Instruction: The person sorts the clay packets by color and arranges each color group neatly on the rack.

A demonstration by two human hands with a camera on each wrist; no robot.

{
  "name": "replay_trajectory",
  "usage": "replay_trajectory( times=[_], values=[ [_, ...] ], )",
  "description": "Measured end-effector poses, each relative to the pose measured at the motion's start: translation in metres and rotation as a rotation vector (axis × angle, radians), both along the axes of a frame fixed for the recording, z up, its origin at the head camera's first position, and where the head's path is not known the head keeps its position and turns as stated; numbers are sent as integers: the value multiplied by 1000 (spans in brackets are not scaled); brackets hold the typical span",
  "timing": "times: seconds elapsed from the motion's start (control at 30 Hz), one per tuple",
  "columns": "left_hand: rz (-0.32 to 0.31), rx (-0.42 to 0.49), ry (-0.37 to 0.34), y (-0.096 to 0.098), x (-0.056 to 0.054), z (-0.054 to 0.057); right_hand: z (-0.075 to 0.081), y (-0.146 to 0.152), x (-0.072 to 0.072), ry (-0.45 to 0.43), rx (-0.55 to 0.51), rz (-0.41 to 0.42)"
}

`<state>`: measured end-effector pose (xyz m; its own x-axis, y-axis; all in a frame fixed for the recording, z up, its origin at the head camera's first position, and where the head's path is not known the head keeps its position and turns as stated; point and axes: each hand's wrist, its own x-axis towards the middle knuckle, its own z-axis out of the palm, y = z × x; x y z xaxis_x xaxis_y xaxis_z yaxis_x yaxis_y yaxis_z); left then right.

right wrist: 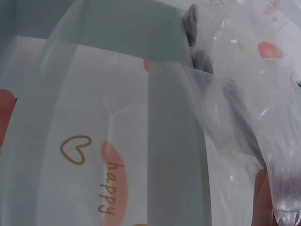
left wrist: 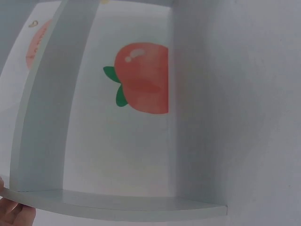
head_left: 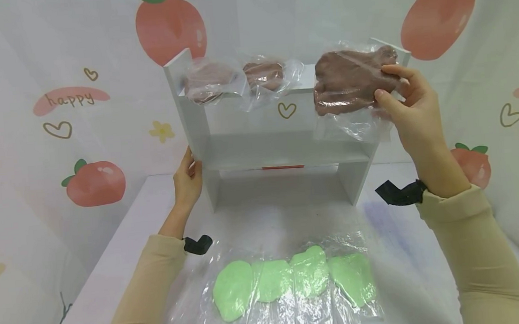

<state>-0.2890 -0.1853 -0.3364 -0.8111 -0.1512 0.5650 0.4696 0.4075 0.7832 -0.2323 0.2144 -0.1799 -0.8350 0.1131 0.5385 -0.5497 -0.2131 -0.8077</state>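
Observation:
My right hand (head_left: 411,98) pinches the right edge of a clear plastic bag holding a flat brown clay-like slab (head_left: 348,80). The slab hangs at the right end of the top board of a small white shelf (head_left: 285,147), overlapping it in the head view. My left hand (head_left: 187,179) grips the shelf's left side panel at mid height, with fingertips (left wrist: 16,214) at the panel edge in the left wrist view. Two more bagged brown pieces lie on the top board: a larger one (head_left: 210,80) at left and a smaller one (head_left: 264,75) beside it.
Several flat light green pieces (head_left: 272,280) in clear plastic lie in a row on the white table (head_left: 412,282) in front of the shelf. Behind stands a white backdrop (head_left: 276,10) printed with red fruit, hearts and flowers. A black strap (head_left: 403,192) circles the right wrist.

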Motion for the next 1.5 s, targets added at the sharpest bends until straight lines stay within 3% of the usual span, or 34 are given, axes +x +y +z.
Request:
replay_trajectory(
  times=[0.53, 0.97, 1.23, 1.5],
  values=[
    [7, -13, 17, 0, -1, 0, 33, -3, -24, -110, -25, -32],
    [-1, -4, 6, 1, 1, 1, 44, -10, -49, -177, -32, -72],
    [2, -2, -5, 1, 0, 0, 43, -12, -63, -296, 139, -144],
    [0, -3, 4, 2, 2, 2, 45, -7, -65, -370, 508, -294]
  ],
)
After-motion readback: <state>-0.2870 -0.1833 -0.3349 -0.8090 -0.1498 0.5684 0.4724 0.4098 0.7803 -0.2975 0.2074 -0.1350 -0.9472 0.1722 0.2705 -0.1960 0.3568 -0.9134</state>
